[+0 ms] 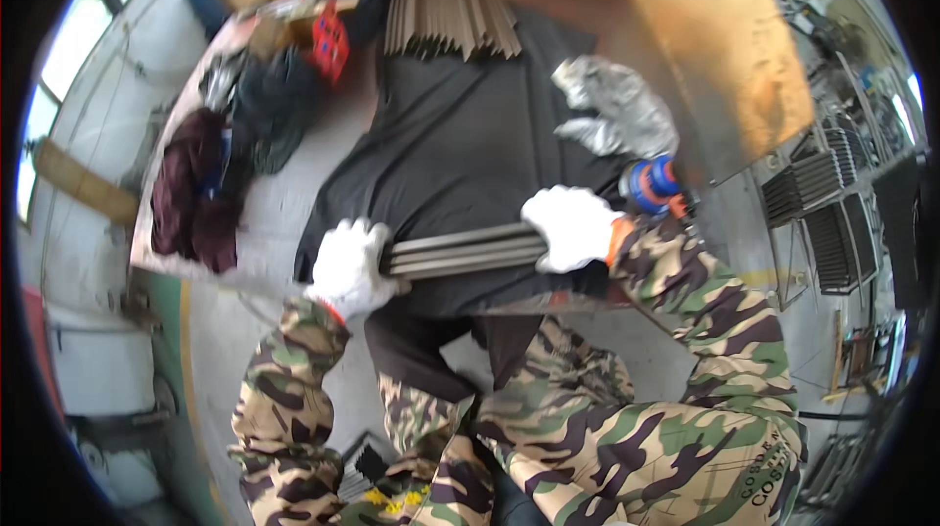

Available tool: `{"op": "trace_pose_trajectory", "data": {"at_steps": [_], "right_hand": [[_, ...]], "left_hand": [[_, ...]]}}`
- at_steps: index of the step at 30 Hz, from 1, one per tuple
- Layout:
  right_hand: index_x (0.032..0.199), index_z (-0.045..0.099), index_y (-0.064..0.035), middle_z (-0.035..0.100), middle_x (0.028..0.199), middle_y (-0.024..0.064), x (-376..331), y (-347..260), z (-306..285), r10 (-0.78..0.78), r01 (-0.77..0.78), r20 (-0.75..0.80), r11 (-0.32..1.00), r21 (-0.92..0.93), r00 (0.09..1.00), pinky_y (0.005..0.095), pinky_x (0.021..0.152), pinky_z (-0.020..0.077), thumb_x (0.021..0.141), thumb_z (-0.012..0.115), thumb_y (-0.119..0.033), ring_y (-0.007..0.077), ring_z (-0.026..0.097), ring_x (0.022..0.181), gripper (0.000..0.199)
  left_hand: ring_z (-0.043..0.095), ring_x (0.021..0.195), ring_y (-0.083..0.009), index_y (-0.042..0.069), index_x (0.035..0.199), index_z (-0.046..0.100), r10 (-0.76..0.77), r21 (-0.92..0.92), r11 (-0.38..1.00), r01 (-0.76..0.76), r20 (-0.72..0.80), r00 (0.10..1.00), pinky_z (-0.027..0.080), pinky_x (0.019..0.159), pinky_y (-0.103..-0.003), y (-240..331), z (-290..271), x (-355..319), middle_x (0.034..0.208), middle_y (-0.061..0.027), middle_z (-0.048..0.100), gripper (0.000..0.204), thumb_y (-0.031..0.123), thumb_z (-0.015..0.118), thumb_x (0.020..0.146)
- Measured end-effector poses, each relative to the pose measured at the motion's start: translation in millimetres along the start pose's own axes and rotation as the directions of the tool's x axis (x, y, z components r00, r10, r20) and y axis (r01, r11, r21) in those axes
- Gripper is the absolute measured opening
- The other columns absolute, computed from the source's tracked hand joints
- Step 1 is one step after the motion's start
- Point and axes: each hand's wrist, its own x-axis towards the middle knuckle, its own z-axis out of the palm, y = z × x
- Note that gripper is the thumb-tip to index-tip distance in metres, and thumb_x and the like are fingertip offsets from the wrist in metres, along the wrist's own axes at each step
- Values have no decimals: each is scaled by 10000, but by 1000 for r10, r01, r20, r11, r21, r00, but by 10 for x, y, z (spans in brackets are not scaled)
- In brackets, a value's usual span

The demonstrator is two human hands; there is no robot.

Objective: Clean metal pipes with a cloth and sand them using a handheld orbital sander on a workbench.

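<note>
Both my hands wear white gloves and grip a bundle of grey metal bars [460, 249] that lies across the near edge of a black cloth [460, 134] on the workbench. My left hand [350, 266] clasps the bundle's left end. My right hand [570, 225] is closed over its right end. The bars lie side by side, nearly level. My camouflage sleeves come in from below.
A row of similar metal strips [450, 22] lies at the cloth's far end. A crumpled silver cloth [617, 110] and a blue and orange tool [651, 183] sit at the right. Dark clothing [220, 164] is heaped at the left. Black grilles [832, 222] stand at the far right.
</note>
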Motion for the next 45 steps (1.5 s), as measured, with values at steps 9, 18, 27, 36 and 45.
{"op": "trace_pose_trajectory", "data": {"at_steps": [9,18,27,36,45], "right_hand": [[989,731,-10,764,920,192,2,-86,8,-26,27,34,999,-32,999,484,758,609,703,749,-180,398,760,865,333],[1042,693,-80,747,988,136,-218,-50,-199,8,-23,-117,992,-124,993,486,813,583,762,746,-193,358,744,942,307],[1266,682,-48,729,1044,93,-620,-106,-503,13,433,-656,741,513,755,338,825,581,890,857,-230,200,717,922,454],[1151,726,35,726,992,16,-17,-761,-1906,-5,328,-697,885,331,717,248,815,515,996,732,-115,70,640,898,216],[1365,670,49,736,1286,139,326,-857,-1975,-229,474,-733,869,142,641,318,1011,529,1071,601,-99,217,720,1113,336]], "left_hand": [[706,863,-336,70,891,762,50,142,989,-50,6,999,572,789,-444,251,126,139,880,-135,724,347,301,797,634],[718,907,-349,75,889,756,-86,169,981,94,-51,995,577,816,-467,477,252,50,905,-150,734,286,252,782,667],[701,840,-389,73,926,705,-143,-91,989,118,-359,923,568,760,-494,501,6,-316,847,-153,697,301,212,788,672],[747,871,-347,96,1059,724,-500,-711,698,83,-401,768,596,790,-403,518,537,186,919,-142,754,337,183,766,736],[731,871,-409,106,968,749,-584,-720,685,112,-451,675,599,797,-498,458,755,-16,862,-173,729,283,188,771,698]]}}
